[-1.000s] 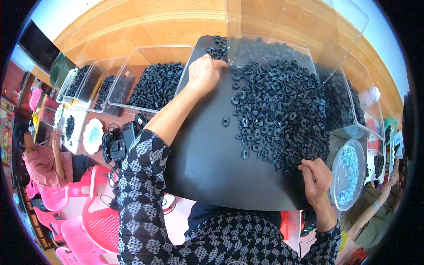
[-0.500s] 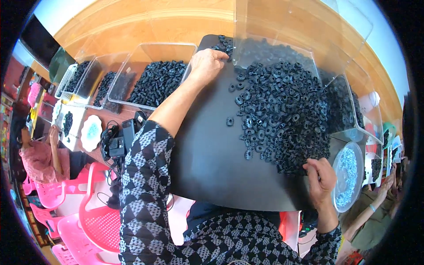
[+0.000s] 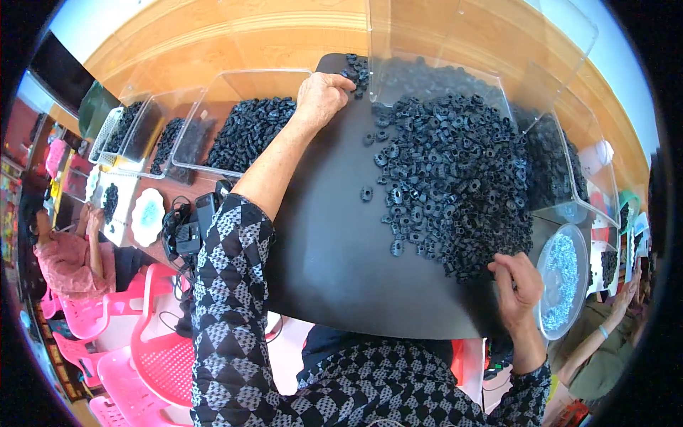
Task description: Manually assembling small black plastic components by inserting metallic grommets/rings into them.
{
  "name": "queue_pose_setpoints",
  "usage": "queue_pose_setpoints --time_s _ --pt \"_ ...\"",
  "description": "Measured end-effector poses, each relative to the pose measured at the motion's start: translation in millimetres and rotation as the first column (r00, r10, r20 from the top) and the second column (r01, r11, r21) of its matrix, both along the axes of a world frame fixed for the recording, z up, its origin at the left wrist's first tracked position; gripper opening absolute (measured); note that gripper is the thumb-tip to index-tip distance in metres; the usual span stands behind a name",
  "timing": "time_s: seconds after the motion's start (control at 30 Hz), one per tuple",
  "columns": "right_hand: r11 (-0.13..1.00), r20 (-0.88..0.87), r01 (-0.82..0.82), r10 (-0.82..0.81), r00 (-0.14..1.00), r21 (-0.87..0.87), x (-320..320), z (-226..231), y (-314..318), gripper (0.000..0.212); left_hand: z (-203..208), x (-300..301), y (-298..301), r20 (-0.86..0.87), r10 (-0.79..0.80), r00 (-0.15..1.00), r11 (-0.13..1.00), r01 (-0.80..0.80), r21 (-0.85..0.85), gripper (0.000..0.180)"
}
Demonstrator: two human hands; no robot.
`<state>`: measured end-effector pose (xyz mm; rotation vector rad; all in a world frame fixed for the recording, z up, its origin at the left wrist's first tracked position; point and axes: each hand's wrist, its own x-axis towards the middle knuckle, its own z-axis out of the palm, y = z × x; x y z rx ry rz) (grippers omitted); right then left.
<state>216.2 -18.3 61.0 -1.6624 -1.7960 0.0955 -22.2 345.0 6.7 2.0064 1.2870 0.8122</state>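
My left hand point(image 3: 324, 98) reaches to the far left corner of the dark table point(image 3: 334, 270), beside a small heap of black plastic parts point(image 3: 356, 70). Its fingers are drawn together, and anything between them is too small to make out. At the near right edge of a big pile of small black plastic parts point(image 3: 455, 178) rests my right hand point(image 3: 518, 286). Those fingers are curled in a pinch, hiding whatever they hold. A few single black parts point(image 3: 366, 193) lie loose to the left of the big pile.
A clear bin point(image 3: 441, 78) tips over the pile's far side. Right of the table, a round clear tub point(image 3: 562, 281) holds pale blue bits. More clear bins of black parts point(image 3: 252, 132) stand at left, near pink chairs point(image 3: 163, 363). Other people sit on both sides.
The view has shifted slightly. My left hand stays by the small heap with its fingers still together; my right hand keeps its place at the pile's edge.
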Motion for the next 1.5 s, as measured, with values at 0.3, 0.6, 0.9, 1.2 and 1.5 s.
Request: queue_pose_setpoints --time_s 0.3,0.6,0.9,1.2,1.5 --pt "1.0 -0.011 -0.004 0.004 1.0 0.016 -2.1 -4.3 1.1 0.018 5.2 19.3 0.0 -0.301 0.021 0.954 0.983 0.034 0.18 0.027" --pt "1.0 -0.018 0.004 -0.003 1.0 0.017 0.3 -7.0 -1.7 0.018 0.7 13.3 6.0 -0.103 0.038 0.994 0.999 -0.036 0.021 0.029" --pt "1.0 -0.029 -0.007 0.007 1.0 0.031 -1.5 -6.7 -1.7 0.018 10.2 10.4 -8.3 -0.233 -0.028 0.972 0.997 0.044 0.068 0.025" --pt "0.999 -0.02 -0.009 0.01 1.0 0.044 -4.6 -3.7 0.6 0.016 -0.7 -14.2 -25.1 0.012 0.008 1.0 0.994 -0.009 0.112 0.026" --pt "0.999 -0.043 0.003 -0.001 0.999 0.049 -4.1 -4.4 -5.8 0.016 -3.9 11.0 -96.2 -0.37 -0.28 0.886 0.879 0.392 0.273 0.067"
